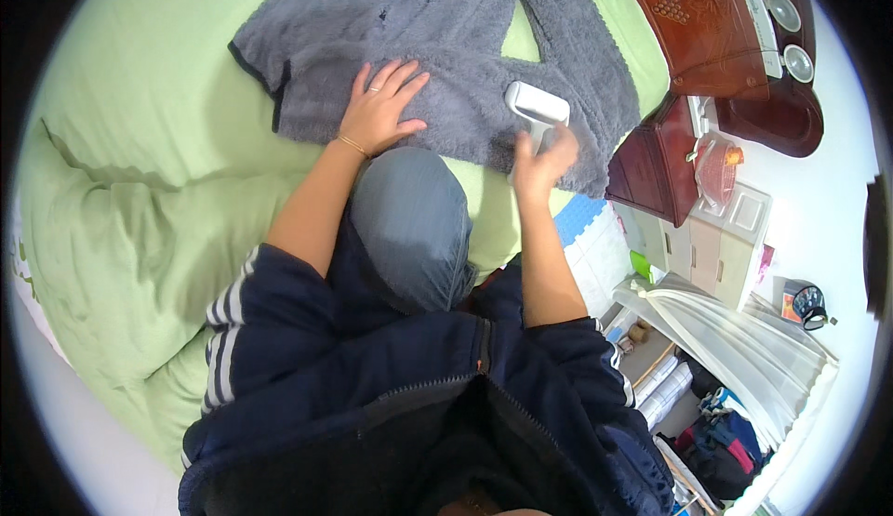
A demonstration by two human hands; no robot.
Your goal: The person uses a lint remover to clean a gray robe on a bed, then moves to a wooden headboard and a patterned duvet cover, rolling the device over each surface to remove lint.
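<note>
A grey fleece garment [446, 23] with dark trim along one edge lies spread on the green bed. On its near side rests my left hand [381, 107], palm down with the fingers stretched out. My right hand [544, 163] is closed around the handle of a white lint remover [538, 105]. The tool's wide head is against or just above the fleece; I cannot tell which. Motion slightly blurs the right fingers, and part of the handle is hidden by them.
My bent knee [414, 223] is against the bed's edge between my arms. The green bedding [139, 237] lies rumpled on the left. To the right stand a dark red wooden cabinet [651, 163], pale drawers [716, 246] and a curtained shelf [735, 349] with folded clothes.
</note>
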